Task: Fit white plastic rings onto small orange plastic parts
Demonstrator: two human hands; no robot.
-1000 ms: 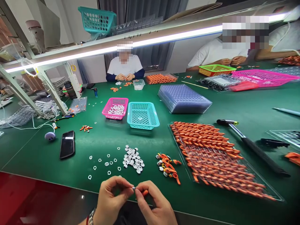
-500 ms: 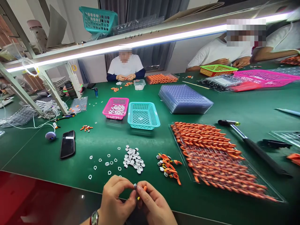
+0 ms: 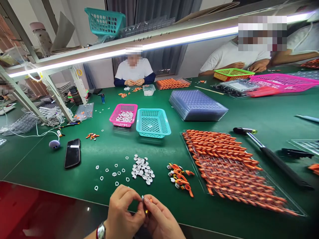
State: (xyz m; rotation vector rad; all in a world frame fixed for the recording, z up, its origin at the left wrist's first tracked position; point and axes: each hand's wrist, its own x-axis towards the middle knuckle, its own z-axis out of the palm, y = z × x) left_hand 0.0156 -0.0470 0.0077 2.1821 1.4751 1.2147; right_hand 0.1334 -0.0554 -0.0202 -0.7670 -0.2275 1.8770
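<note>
Both hands meet at the table's front edge around a small orange piece [image 3: 151, 200] with a yellow bit and a round grey disc [image 3: 143, 198] at its end. My left hand [image 3: 123, 210] is closed, its thumb and forefinger pinching at the disc. The fingers of my right hand [image 3: 163, 215] close round the orange piece and hide most of it. Just beyond the hands lies a heap of white round caps [image 3: 142, 171]. To its right is a small pile of orange pieces [image 3: 179, 177] with round ends. Several thin white rings [image 3: 114, 174] lie scattered on the left.
A clear tray [image 3: 300, 209] of orange pieces lies right, beside a black-handled hammer [image 3: 281, 162]. Behind are a pink basket [image 3: 111, 119] of white parts, a turquoise basket [image 3: 168, 132] and stacked clear trays [image 3: 196, 104]. A phone [image 3: 72, 153] lies left. Co-workers sit across the table.
My hands stay together and have shifted very slightly, with less of the orange piece showing between the fingers. The things on the table lie as before.
</note>
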